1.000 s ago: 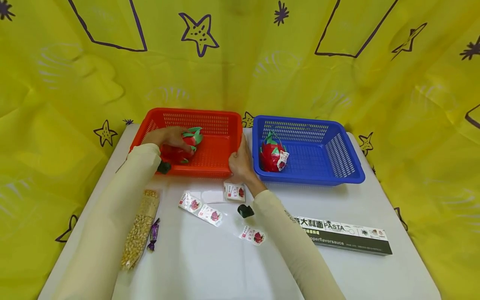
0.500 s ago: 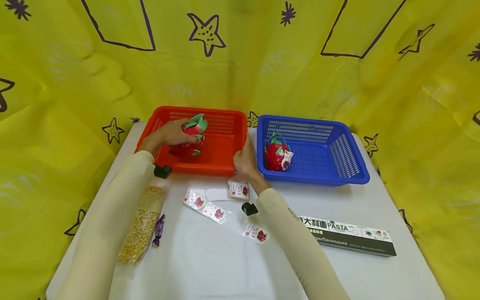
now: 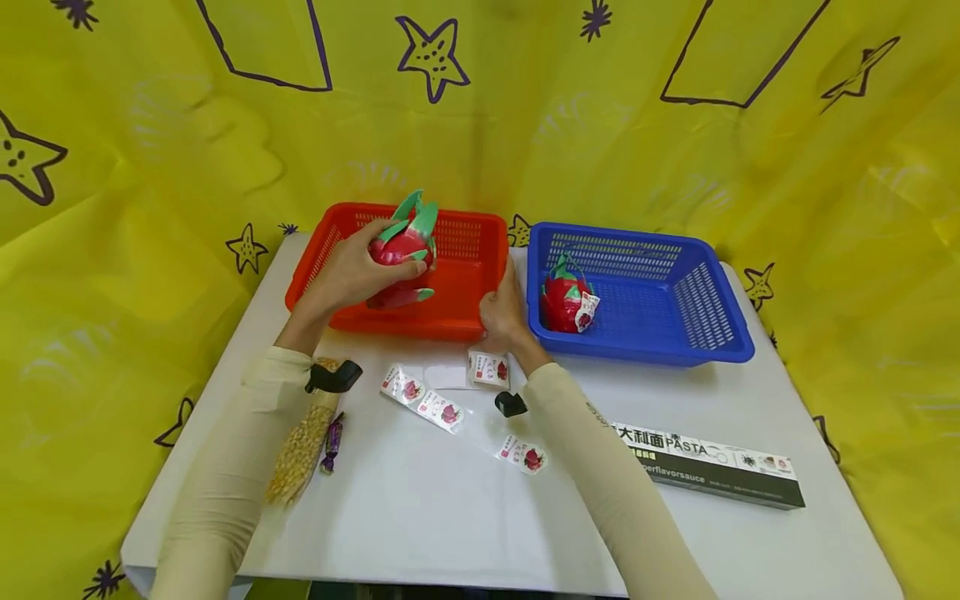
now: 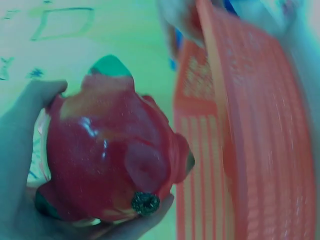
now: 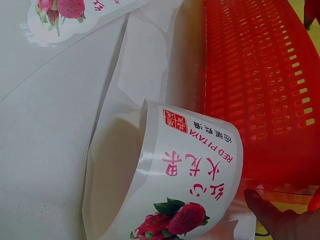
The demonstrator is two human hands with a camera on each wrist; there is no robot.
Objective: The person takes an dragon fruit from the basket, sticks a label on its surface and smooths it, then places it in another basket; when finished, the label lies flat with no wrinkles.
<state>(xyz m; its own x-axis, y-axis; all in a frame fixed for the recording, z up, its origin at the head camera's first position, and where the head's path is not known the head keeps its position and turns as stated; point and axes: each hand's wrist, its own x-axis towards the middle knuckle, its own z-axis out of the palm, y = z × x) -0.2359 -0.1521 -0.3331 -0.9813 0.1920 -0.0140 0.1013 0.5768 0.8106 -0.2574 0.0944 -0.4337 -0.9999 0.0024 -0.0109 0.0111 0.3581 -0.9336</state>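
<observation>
While one stickered dragon fruit (image 3: 561,303) sits in the blue basket (image 3: 637,346), a second fruit (image 3: 403,245) is up in the left hand (image 3: 351,271).
Left hand wraps the second fruit above the red basket (image 3: 420,327); right hand (image 3: 503,310), apart from the left, is at that basket's right end, can't tell if its fingers curl round the rim. Done: first fruit, sticker (image 3: 587,312) on, at the blue basket's left end. Remaining, judging by that one: second fruit, none visible on the sides shown, not in blue. Sticker strip (image 3: 423,400) and curled sticker (image 3: 489,369) lie on the bench (image 3: 450,517); roughly midway, at a guess.
</observation>
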